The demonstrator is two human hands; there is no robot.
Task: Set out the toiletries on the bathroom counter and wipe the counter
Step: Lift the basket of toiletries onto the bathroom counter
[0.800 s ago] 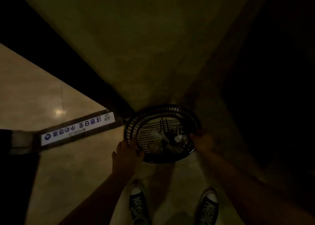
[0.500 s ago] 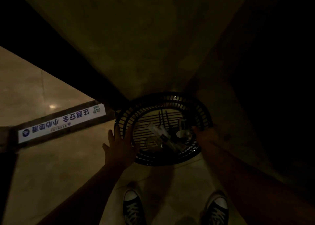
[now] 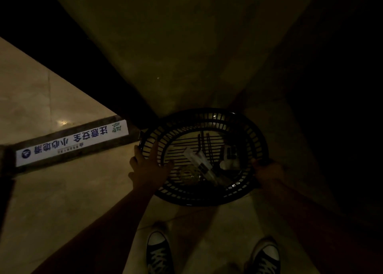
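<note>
Head view: left grip (image 3: 149, 169) and right grip (image 3: 267, 171) each pinch the dark basket (image 3: 207, 201)

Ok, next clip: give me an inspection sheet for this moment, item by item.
Surface: no counter in view; pale tiled floor, very dim.
Job's things: black slotted basket held in both hands; inside lie a pale tube, a round clear item, a small bottle and dark sticks, too dim to identify.
Clutter: nothing seen.
Grippers: left hand grips the basket's left rim; right hand holds the right rim.
Cables: nothing seen.
Surroundings: white strip with printed characters on a dark threshold; left sneaker, right sneaker.
</note>
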